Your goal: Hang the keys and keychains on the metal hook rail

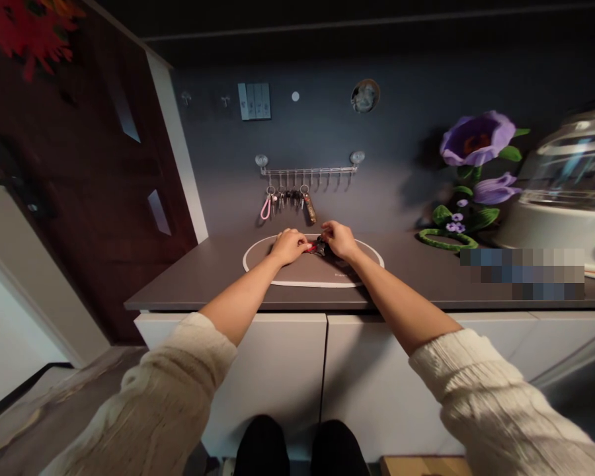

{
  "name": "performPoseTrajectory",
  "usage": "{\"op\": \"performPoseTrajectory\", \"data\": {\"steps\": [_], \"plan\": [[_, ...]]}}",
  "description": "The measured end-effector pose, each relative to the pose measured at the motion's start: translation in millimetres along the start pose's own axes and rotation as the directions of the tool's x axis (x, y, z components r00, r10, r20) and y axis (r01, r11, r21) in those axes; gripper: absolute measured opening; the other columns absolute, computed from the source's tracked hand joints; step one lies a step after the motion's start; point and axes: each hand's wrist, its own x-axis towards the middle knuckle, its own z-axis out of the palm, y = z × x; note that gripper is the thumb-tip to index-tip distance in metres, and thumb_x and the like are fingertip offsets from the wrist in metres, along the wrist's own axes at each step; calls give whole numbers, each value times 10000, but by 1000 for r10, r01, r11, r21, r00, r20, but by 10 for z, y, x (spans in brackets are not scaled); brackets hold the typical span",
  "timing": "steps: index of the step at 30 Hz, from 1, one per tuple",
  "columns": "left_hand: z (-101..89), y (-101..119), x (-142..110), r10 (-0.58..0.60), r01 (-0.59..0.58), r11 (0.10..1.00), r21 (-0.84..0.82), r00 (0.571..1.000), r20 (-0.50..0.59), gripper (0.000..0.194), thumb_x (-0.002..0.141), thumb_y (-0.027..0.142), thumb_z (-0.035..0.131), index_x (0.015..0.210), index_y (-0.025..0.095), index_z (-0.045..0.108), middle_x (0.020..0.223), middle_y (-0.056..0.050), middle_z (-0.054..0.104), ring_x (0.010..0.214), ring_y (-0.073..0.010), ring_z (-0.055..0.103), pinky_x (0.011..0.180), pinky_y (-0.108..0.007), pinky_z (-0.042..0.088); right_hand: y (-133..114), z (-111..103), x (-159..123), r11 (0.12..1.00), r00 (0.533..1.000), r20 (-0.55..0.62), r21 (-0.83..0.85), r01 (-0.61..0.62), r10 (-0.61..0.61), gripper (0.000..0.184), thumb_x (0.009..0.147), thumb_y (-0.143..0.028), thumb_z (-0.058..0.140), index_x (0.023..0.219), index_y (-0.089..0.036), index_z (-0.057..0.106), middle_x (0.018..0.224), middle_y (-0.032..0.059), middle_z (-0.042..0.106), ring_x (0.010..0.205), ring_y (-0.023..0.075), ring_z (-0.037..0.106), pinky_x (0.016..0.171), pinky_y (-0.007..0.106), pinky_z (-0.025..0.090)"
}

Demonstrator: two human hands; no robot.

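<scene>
Both my hands are over an oval mat [307, 276], brown with a white rim, that lies on the countertop. My left hand [288, 247] is closed, its thumb and fingers pinching the red part of a small bunch of keys [319, 248]. The rest of the bunch looks dark and metallic and lies between my hands. My right hand [341, 239] has its fingers curled in a pinch at the dark end of the bunch. My fingers hide part of it, so single pieces are hard to make out.
Behind my hands, a clear hook rail [310, 172] on the wall carries several keys, a pink strap [266, 207] and a brown tag [310, 209]. On the right stand purple knitted flowers [478, 142] and a white appliance [570, 192] with a transparent cover. A dark door [104, 165] is at left.
</scene>
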Motion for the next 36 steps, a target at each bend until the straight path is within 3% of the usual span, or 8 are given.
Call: {"op": "performPoseTrajectory", "data": {"steps": [10,22,36], "plan": [[-12,36,-7,18,-19,998,68,1000,20,210,808,290,486,807,209,680,861,-58,610,885,-201,498,788,-330,381,84,39,56,983,999,18,-178,47,-44,310,764,-82,453,1033,-116,604,939,100,674,882,167,610,798,252,431],[-77,49,24,-22,23,1000,3,991,-132,152,816,246,495,789,199,637,888,-50,589,908,-196,475,822,-337,363,-43,1,12,973,997,47,-219,66,-57,303,786,-90,433,1021,-135,619,996,93,665,932,161,602,823,240,419],[-83,41,76,-102,74,990,-119,962,-253,187,840,253,446,798,189,617,894,-48,591,916,-181,486,844,-318,373,-130,11,-1,991,989,62,-7,132,-131,154,786,-200,525,877,-167,644,862,43,678,768,129,591,742,244,426]]}}
